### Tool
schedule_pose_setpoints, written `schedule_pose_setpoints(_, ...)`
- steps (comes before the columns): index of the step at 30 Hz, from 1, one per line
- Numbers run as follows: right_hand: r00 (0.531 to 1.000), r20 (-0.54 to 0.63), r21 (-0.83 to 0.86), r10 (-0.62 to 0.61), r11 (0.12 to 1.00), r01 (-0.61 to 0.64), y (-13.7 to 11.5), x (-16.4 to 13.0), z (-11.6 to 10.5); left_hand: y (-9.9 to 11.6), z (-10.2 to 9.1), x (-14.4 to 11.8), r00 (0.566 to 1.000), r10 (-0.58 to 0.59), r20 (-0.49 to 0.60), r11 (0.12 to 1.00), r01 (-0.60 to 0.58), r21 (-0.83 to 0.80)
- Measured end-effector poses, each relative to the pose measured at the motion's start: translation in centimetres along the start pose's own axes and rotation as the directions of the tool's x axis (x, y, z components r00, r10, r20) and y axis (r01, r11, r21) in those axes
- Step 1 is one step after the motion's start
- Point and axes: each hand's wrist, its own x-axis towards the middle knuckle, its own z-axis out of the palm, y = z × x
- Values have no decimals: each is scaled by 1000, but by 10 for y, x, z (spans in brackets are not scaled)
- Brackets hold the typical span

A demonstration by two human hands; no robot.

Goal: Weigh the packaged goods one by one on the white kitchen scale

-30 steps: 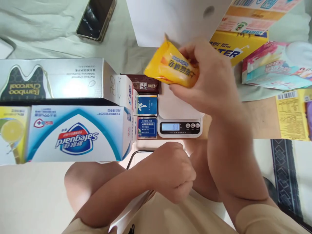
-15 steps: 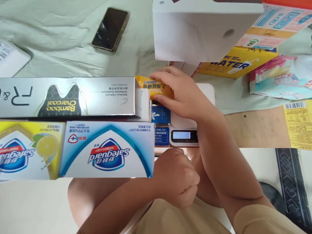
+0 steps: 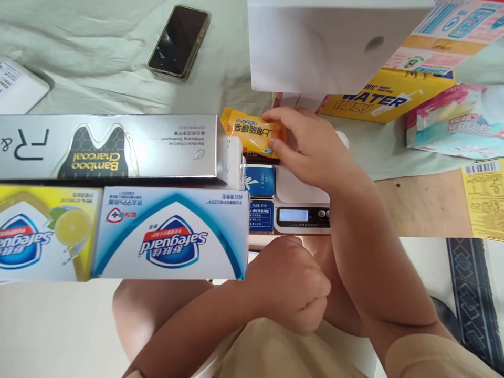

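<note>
Two surfaces meet here: a wooden table [image 3: 425,205] on the right and a pale green sheet [image 3: 98,63] beyond, where a phone [image 3: 179,41] lies at the far left. The right hand [image 3: 315,152] grips a yellow soap packet [image 3: 252,134] by its right end, over small boxes just left of the kitchen scale [image 3: 301,202]. The left hand [image 3: 293,283], fisted and empty, rests near the Safeguard box [image 3: 173,233]. A Bamboo Charcoal toothpaste box [image 3: 110,147] lies behind that.
</note>
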Motion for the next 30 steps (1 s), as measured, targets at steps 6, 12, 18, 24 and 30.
schedule_pose_setpoints(6, 1000, -9, 76, -24, 997, 25, -13, 3, 2, 2, 0, 2, 1000, -3, 25, 1000, 3, -6)
schedule_pose_setpoints(12, 995, 33, 85, -92, 992, 89, -21, 5, 7, 1, -1, 1, 997, -35, 73, 999, 36, -4)
schedule_pose_setpoints(18, 997, -75, 20, 7, 1000, -5, -9, -1, -7, 1, -2, -2, 1000, -22, 11, 1000, 23, -12)
schedule_pose_setpoints(24, 1000, 9, -35, -18, 999, 19, 2, -9, -6, 3, -4, 1, 999, -28, 37, 999, 28, -16)
schedule_pose_setpoints(30, 999, -17, -2, -27, 1000, 27, 16, -4, 1, 2, -3, 0, 999, -26, 39, 999, 27, -17)
